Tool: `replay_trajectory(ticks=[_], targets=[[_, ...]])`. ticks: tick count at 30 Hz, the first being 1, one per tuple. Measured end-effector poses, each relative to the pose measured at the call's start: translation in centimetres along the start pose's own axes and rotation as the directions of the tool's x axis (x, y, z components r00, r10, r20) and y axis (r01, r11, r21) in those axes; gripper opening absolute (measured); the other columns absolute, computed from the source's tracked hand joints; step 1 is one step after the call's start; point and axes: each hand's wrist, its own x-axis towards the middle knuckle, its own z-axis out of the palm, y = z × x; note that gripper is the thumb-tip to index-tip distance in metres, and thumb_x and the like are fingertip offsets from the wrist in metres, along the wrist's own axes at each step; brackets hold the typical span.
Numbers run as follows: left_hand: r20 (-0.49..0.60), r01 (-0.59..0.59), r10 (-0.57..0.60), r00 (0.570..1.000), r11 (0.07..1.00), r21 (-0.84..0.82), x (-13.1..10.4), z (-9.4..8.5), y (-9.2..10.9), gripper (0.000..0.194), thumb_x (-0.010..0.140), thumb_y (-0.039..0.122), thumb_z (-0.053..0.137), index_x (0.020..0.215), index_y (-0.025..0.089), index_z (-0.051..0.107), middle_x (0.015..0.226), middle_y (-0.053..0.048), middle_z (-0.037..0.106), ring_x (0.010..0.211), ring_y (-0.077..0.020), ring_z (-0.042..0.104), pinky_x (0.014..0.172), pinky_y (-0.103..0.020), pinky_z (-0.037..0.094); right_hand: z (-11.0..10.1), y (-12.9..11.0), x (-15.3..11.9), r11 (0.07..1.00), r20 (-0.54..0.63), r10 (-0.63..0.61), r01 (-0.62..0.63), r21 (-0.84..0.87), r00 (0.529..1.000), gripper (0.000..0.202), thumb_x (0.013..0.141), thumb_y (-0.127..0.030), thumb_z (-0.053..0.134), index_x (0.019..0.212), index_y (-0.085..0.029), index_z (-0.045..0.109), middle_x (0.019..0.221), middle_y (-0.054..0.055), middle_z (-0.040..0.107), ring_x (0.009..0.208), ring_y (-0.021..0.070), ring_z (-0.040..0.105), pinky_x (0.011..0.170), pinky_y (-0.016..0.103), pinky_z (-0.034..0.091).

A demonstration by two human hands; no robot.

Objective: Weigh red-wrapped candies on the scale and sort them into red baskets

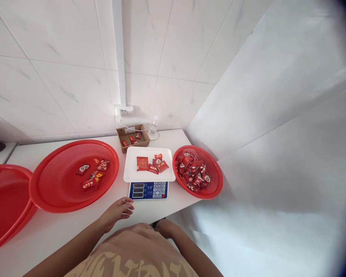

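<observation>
My left hand [119,212] is over the table's front edge, just below and left of the scale's blue keypad panel [148,190], fingers apart and nothing in them. Close to my body, my right hand [163,227] is low by the front edge; its fingers are mostly hidden, with something dark beside them. On the scale's white tray [132,175] lie several red packets [142,163]. To the right, a red basket [218,184] holds a heap of red packets [194,171]. A larger red basket [57,192] at the left contains several scattered packets [99,175].
Behind the scale stands a small cardboard box [139,143] with a few packets. A clear glass object [153,129] and a white cable are beside it, below a wall socket [126,111]. Another red basket [5,227] is at the far left.
</observation>
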Motion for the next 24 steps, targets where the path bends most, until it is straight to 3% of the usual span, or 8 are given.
replay_trajectory(ticks=[4, 7, 10, 13, 16, 19, 24], targets=[[0.029, -0.034, 0.033, 0.999, 0.999, 0.042, -0.8, -1.7, -0.3, 0.040, 0.065, 0.047, 0.064, 0.093, 0.020, 0.057, 0.089, -0.005, 0.062, 0.081, -0.0177, 0.059, 0.075, -0.031, 0.045, -0.8, -2.0, 0.7, 0.988, 0.001, 0.034, -0.034, -0.152, 0.999, 0.013, 0.067, -0.022, 0.061, 0.064, -0.018, 0.073, 0.081, 0.012, 0.072, 0.090, 0.0309, 0.063, 0.076, 0.035, 0.043], [0.056, -0.043, 0.037, 0.998, 0.993, 0.106, -1.9, -4.2, -0.8, 0.038, 0.068, 0.047, 0.062, 0.095, 0.020, 0.057, 0.090, -0.006, 0.062, 0.083, -0.0188, 0.059, 0.076, -0.031, 0.046, -0.9, -4.2, 0.9, 0.984, -0.033, 0.031, -0.036, -0.173, 0.999, 0.018, 0.072, -0.022, 0.059, 0.072, -0.013, 0.074, 0.092, 0.017, 0.071, 0.096, 0.0319, 0.062, 0.081, 0.036, 0.042], [0.067, -0.024, 0.013, 0.998, 0.985, 0.172, -3.0, -7.5, -1.4, 0.039, 0.068, 0.049, 0.061, 0.095, 0.021, 0.058, 0.090, -0.005, 0.063, 0.084, -0.0195, 0.060, 0.076, -0.031, 0.046, -0.1, -6.6, 0.7, 0.992, -0.086, 0.026, -0.037, -0.123, 0.996, 0.024, 0.075, -0.025, 0.055, 0.088, -0.014, 0.073, 0.099, 0.015, 0.070, 0.096, 0.0272, 0.063, 0.081, 0.032, 0.043], [0.041, -0.001, -0.009, 0.999, 0.973, 0.230, -3.4, -10.7, -2.2, 0.041, 0.067, 0.051, 0.061, 0.094, 0.021, 0.057, 0.088, -0.005, 0.063, 0.080, -0.0190, 0.061, 0.075, -0.032, 0.047, 1.0, -8.8, 0.0, 0.999, -0.168, 0.030, -0.037, -0.038, 0.985, 0.038, 0.080, -0.029, 0.050, 0.115, -0.018, 0.062, 0.105, 0.008, 0.069, 0.096, 0.0199, 0.063, 0.080, 0.027, 0.044], [0.011, 0.017, -0.021, 1.000, 0.959, 0.284, -3.4, -12.5, -2.4, 0.044, 0.065, 0.052, 0.061, 0.094, 0.020, 0.055, 0.087, -0.005, 0.063, 0.078, -0.0185, 0.061, 0.074, -0.032, 0.047, 1.2, -10.3, -1.2, 0.998, -0.227, 0.020, -0.007, 0.061, 0.974, 0.044, 0.080, -0.030, 0.050, 0.123, -0.021, 0.055, 0.104, 0.006, 0.070, 0.094, 0.0179, 0.064, 0.079, 0.026, 0.045], [0.036, 0.000, -0.012, 0.999, 0.952, 0.305, -3.2, -12.1, -1.8, 0.046, 0.065, 0.054, 0.060, 0.096, 0.020, 0.055, 0.089, -0.005, 0.063, 0.080, -0.0189, 0.061, 0.076, -0.032, 0.048, 0.6, -10.5, -2.1, 0.993, -0.257, 0.027, 0.004, 0.119, 0.966, 0.044, 0.079, -0.030, 0.053, 0.122, -0.022, 0.056, 0.104, 0.006, 0.069, 0.093, 0.0186, 0.064, 0.078, 0.027, 0.045], [0.134, -0.043, 0.002, 0.991, 0.953, 0.301, -3.0, -8.5, -0.8, 0.046, 0.067, 0.054, 0.058, 0.097, 0.020, 0.056, 0.093, -0.006, 0.064, 0.085, -0.0194, 0.061, 0.079, -0.033, 0.047, -1.6, -8.5, -2.3, 0.987, -0.371, 0.038, 0.023, 0.158, 0.928, 0.040, 0.079, -0.027, 0.054, 0.118, -0.022, 0.059, 0.098, 0.005, 0.070, 0.089, 0.0176, 0.064, 0.078, 0.027, 0.045]])
